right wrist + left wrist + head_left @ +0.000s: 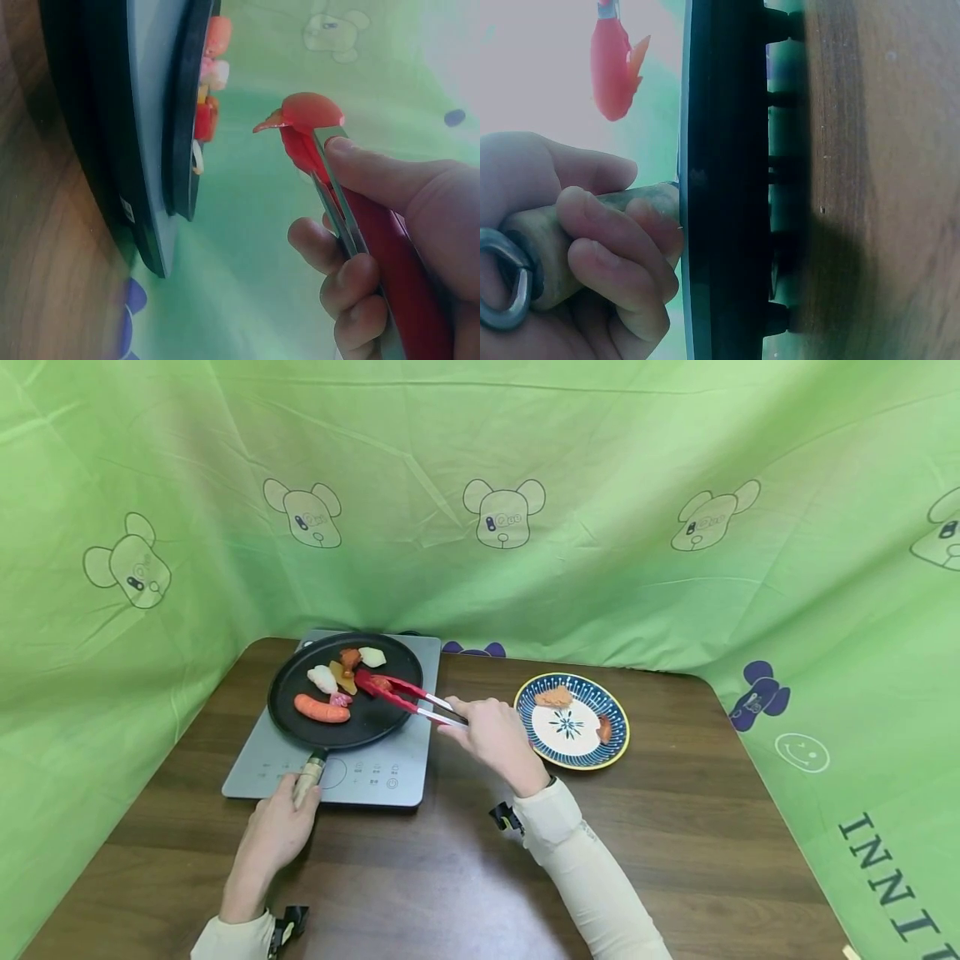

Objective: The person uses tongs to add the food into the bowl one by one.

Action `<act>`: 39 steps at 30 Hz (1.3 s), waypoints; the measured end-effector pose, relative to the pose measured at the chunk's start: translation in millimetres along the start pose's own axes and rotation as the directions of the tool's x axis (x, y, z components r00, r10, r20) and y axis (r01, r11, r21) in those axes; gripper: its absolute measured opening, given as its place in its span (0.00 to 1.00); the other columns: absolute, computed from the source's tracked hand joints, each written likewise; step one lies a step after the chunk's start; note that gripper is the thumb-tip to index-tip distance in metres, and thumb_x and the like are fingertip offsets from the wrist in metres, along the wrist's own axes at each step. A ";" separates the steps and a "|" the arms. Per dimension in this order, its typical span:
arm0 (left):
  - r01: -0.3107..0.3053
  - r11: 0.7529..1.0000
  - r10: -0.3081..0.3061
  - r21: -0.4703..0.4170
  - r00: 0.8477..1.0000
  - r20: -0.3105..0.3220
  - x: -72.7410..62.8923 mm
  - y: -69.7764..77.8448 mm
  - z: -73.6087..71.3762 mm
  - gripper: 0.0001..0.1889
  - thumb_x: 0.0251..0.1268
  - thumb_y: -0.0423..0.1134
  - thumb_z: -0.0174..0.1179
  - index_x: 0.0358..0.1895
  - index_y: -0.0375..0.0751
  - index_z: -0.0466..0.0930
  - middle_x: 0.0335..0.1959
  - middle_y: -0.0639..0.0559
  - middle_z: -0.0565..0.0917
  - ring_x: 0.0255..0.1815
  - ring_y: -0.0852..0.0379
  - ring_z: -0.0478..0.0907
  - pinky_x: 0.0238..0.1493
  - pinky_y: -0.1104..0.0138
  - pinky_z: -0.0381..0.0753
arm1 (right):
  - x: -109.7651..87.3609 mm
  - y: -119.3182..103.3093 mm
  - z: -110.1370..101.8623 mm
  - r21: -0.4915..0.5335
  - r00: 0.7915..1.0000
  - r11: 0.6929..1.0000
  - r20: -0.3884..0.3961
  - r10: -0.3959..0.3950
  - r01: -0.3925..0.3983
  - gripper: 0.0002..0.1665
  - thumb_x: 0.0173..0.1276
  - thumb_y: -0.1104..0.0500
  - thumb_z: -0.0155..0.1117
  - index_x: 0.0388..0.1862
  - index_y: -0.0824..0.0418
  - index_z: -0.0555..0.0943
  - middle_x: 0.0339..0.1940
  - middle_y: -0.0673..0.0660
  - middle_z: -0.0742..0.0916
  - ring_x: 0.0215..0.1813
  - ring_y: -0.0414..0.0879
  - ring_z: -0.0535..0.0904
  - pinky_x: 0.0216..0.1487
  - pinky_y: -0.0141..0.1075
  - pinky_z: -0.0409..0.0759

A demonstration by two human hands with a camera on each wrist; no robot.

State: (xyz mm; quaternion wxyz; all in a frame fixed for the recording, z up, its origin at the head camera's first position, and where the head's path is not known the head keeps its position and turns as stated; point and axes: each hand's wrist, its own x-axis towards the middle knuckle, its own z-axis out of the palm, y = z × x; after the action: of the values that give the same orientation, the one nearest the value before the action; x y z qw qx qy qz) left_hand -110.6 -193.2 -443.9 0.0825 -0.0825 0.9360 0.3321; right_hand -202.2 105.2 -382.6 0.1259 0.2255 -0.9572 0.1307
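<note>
My left hand [279, 827] grips the light-coloured handle [308, 779] of a round black frying pan [384, 720], fingers wrapped round it in the left wrist view. Red-tipped metal tongs [411, 281] are held in my right hand [495, 735], thumb on one side and fingers on the other. Their tips are over the pan's right half, with a small orange-red food piece [268, 122] poking out between them; its kind cannot be told. In the pan lie a scored sausage [322, 708], a white piece [322, 678], a pale piece [372, 657], a brown piece [350, 657], a yellowish slice [342, 677] and a pink piece [341, 700].
Beneath the pan is a grey induction cooktop [255, 768] on a wooden table [450, 877]. A blue-patterned plate [567, 745], right of my right hand, bears a tan crumbly-looking piece [553, 697] and a reddish-brown piece [603, 729]. Green cloth [397, 585] hangs behind and at both sides.
</note>
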 end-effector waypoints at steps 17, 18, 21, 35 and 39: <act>0.005 1.000 -0.005 -0.001 1.000 0.003 1.8 -0.4 -0.1 0.34 0.73 0.56 0.39 0.68 0.30 0.52 0.28 0.42 0.71 0.23 0.50 0.69 0.21 0.61 0.65 | 23.1 -15.3 13.7 0.010 0.998 1.000 0.069 0.011 -0.011 0.24 0.63 0.41 0.63 0.56 0.49 0.81 0.23 0.51 0.81 0.20 0.46 0.71 0.18 0.38 0.67; 0.003 1.000 -0.003 0.000 1.000 0.002 1.9 -0.4 -0.1 0.34 0.73 0.56 0.39 0.68 0.30 0.52 0.28 0.42 0.71 0.23 0.50 0.69 0.21 0.61 0.64 | 24.3 -15.7 15.0 0.009 0.997 1.000 0.073 0.019 -0.019 0.25 0.63 0.41 0.64 0.56 0.49 0.80 0.22 0.51 0.80 0.20 0.46 0.71 0.18 0.38 0.66; 0.000 1.000 0.000 0.004 1.000 -0.001 1.6 -0.5 0.2 0.34 0.73 0.55 0.39 0.68 0.30 0.52 0.27 0.42 0.70 0.23 0.50 0.68 0.20 0.61 0.64 | 27.3 -17.0 18.6 0.005 0.996 0.999 0.082 0.032 -0.033 0.26 0.62 0.40 0.63 0.57 0.48 0.80 0.19 0.51 0.78 0.19 0.47 0.70 0.18 0.38 0.66; -0.009 1.000 0.009 0.009 1.000 0.000 0.2 0.7 -0.3 0.33 0.73 0.55 0.39 0.67 0.30 0.53 0.27 0.42 0.71 0.23 0.50 0.69 0.20 0.61 0.65 | 37.8 -22.3 29.9 0.015 0.994 0.998 0.096 0.056 -0.058 0.25 0.64 0.39 0.61 0.57 0.48 0.80 0.29 0.53 0.82 0.21 0.46 0.72 0.17 0.36 0.67; -0.005 1.000 0.005 0.005 1.000 0.005 0.0 1.0 0.0 0.33 0.73 0.55 0.39 0.68 0.30 0.53 0.28 0.42 0.71 0.23 0.50 0.69 0.20 0.61 0.65 | 40.2 -22.8 32.9 0.009 0.992 0.997 0.107 0.070 -0.072 0.25 0.64 0.39 0.61 0.56 0.48 0.80 0.28 0.53 0.82 0.21 0.46 0.72 0.18 0.37 0.67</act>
State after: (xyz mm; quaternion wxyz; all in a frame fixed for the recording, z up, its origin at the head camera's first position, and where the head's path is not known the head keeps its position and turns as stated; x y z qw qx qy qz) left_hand -110.7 -192.5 -443.4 0.0840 -0.0791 0.9368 0.3302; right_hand -232.4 59.3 -396.9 0.0682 0.1989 -0.9691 0.1291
